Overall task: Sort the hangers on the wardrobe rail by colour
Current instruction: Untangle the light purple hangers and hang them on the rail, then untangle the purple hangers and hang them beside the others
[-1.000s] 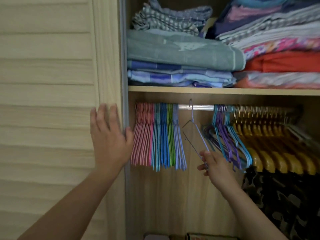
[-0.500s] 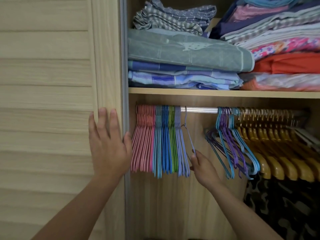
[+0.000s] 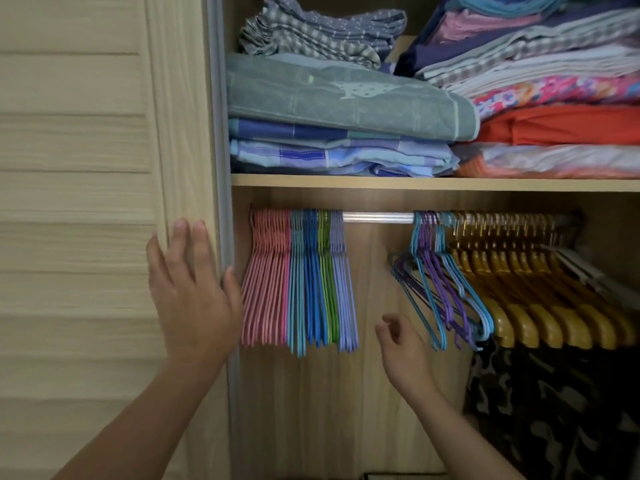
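A silver wardrobe rail (image 3: 377, 217) runs under the shelf. At its left hangs a tight row of thin hangers in colour bands: pink (image 3: 265, 282), light blue (image 3: 296, 289), dark blue (image 3: 313, 285), green (image 3: 327, 282), lilac (image 3: 344, 289). Right of a bare stretch of rail hangs a mixed bunch of purple and light blue hangers (image 3: 446, 292), then several yellow wooden hangers (image 3: 540, 306). My left hand (image 3: 194, 296) rests flat on the wardrobe door frame. My right hand (image 3: 401, 344) hovers below the bare stretch with loosely curled fingers, holding nothing.
A shelf (image 3: 415, 183) above the rail carries stacks of folded linen (image 3: 346, 102). The slatted sliding door (image 3: 76, 202) fills the left. A camouflage garment (image 3: 554, 410) hangs under the yellow hangers at lower right.
My right hand slid a lilac hanger left along the rail into the sorted row, let it go, and has drawn back to the right. My left hand has stayed on the door frame.
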A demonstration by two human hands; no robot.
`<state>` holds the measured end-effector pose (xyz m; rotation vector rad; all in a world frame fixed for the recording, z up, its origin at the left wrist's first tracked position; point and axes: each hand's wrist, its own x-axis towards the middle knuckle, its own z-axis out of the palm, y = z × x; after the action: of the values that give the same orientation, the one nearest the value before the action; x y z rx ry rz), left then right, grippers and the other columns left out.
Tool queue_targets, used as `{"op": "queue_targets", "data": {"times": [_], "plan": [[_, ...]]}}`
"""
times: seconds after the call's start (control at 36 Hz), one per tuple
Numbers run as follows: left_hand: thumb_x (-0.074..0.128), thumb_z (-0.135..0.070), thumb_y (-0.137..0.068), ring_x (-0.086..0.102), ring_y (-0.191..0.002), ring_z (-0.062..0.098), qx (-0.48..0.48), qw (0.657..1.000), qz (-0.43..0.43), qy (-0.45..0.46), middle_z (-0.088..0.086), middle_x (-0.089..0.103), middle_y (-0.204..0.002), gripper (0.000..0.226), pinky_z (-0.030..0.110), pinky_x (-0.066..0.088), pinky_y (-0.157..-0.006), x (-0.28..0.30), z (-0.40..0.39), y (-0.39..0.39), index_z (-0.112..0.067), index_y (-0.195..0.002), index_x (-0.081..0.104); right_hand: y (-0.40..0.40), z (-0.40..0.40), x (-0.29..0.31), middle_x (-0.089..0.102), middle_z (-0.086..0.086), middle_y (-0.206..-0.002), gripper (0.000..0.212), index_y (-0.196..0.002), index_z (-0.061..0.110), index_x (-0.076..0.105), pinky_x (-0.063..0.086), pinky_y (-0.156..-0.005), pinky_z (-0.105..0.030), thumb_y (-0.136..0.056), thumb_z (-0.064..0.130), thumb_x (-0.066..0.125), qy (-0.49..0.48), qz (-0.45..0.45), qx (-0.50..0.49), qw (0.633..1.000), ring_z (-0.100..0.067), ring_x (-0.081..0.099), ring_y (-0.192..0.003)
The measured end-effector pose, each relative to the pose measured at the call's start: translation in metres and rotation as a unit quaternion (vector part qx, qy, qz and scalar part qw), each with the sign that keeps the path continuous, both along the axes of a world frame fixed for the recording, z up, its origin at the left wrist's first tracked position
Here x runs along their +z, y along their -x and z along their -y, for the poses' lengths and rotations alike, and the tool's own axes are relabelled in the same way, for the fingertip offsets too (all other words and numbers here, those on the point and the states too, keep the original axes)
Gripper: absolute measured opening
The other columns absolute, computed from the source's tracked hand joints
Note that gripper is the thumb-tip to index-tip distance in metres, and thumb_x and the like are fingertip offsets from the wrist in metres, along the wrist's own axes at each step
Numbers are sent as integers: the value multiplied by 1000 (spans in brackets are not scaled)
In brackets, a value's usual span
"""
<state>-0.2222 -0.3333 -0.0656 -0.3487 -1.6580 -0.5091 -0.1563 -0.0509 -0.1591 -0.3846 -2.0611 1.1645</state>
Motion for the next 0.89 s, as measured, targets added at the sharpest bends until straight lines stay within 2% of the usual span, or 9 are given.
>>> {"op": "queue_targets", "data": {"times": [0.03, 0.11, 0.25, 0.36, 0.44, 0.58, 0.69, 0.78, 0.89], "plan": [[48, -26, -101, 24, -145, 56, 1, 1000, 4, -3, 32, 31, -157, 65, 58, 14, -125, 0, 0, 1, 5, -156, 30, -8, -3, -6, 64, 6, -93, 4, -99, 24, 58, 45, -71, -30, -101, 27, 57, 13, -12, -32, 999, -17, 63, -91], [48, -26, -100, 24, -145, 56, 2, 1000, 7, -9, 31, 31, -158, 66, 55, 13, -124, -1, -1, 3, 3, -157, 28, -30, -19, -24, 61, 0, -79, 19, -81, 22, 54, 39, -60, -30, -98, 13, 58, 48, -16, -121, 991, -20, 59, -77], [49, -25, -100, 24, -145, 56, 1, 1000, 8, -12, 29, 30, -158, 67, 54, 14, -124, -1, -1, 3, 1, -158, 27, -47, -43, -32, 57, 0, -79, 12, -92, 12, 53, 35, -57, -31, -96, 18, 62, 66, 9, -208, 976, -12, 51, -69], [48, -26, -100, 25, -146, 56, 4, 1000, 10, -9, 30, 29, -159, 67, 47, 5, -126, -1, 0, 3, 0, -158, 26, -45, -52, -32, 56, 5, -78, 24, -102, 15, 54, 43, -67, -34, -95, 34, 65, 25, 45, -239, 970, -19, 55, -72], [48, -26, -100, 25, -146, 57, 1, 1000, 13, -6, 30, 29, -159, 68, 49, 6, -126, -1, 0, 3, 0, -158, 26, -41, -53, -30, 55, 8, -74, 31, -107, 14, 57, 45, -65, -33, -93, 40, 69, -27, 56, -264, 962, -24, 59, -73], [48, -26, -102, 25, -145, 58, 4, 1000, 9, 3, 31, 31, -158, 66, 55, 14, -124, -1, 1, 3, 2, -158, 27, -35, -51, -24, 67, -8, -82, 30, -103, 12, 56, 41, -59, -31, -92, 35, 70, -108, 72, -301, 945, -32, 67, -74], [47, -27, -102, 25, -145, 57, 3, 1000, 9, 0, 31, 31, -158, 66, 57, 16, -122, -1, 2, 3, 2, -158, 27, -29, -57, -26, 65, -7, -72, 21, -89, 13, 58, 45, -52, -29, -92, 28, 72, -167, 60, -315, 932, -27, 62, -60], [45, -27, -102, 25, -145, 57, 0, 1000, 11, -2, 31, 30, -158, 66, 58, 17, -122, -2, 1, 2, 2, -158, 26, -30, -59, -23, 61, -5, -66, 18, -83, 13, 57, 36, -51, -27, -91, 21, 70, -196, 59, -326, 923, -25, 54, -54], [48, -26, -102, 25, -144, 58, -2, 1000, 9, -4, 31, 31, -157, 66, 59, 18, -122, -2, 1, 3, 3, -157, 27, -34, -57, -19, 57, -7, -59, 20, -75, 9, 56, 31, -52, -25, -88, 15, 70, -244, 58, -329, 910, -30, 59, -50]]}}
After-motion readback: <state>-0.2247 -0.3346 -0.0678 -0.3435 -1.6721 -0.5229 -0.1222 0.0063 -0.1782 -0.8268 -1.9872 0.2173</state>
